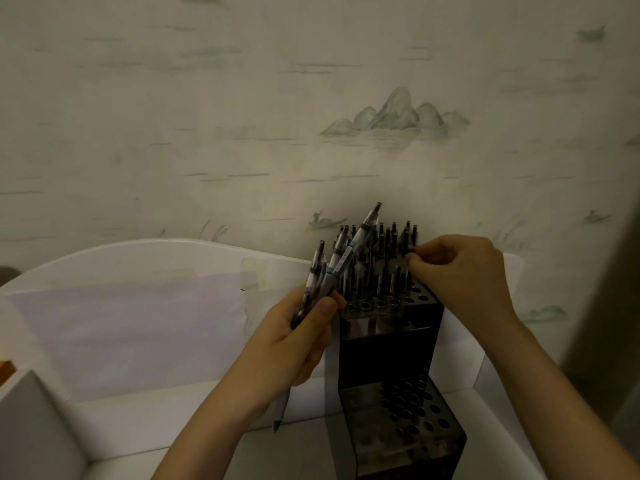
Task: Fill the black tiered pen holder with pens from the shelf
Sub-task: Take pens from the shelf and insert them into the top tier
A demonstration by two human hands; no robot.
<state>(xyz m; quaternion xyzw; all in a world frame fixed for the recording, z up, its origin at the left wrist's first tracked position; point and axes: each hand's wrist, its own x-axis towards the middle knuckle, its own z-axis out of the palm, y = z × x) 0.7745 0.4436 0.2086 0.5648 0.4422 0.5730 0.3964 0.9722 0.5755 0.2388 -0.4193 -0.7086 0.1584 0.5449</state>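
Pale wallpaper (242, 116) w/ faint green mountains (398, 114) fills far wall; dim light; white curved shelf surround (138, 251) below; grey panel (31, 427) near left; dark edge far right.

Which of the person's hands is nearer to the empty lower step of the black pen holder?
Left. The left hand, gripping a bundle of pens, is just up-left of the lower step; the right hand is higher, at the pens in the top step.

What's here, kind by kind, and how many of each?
Hands: 2 (left hand, right hand)
Holder: 1
Pens: many, in the holder and the left hand, too blurred to count
Total without pens: 3
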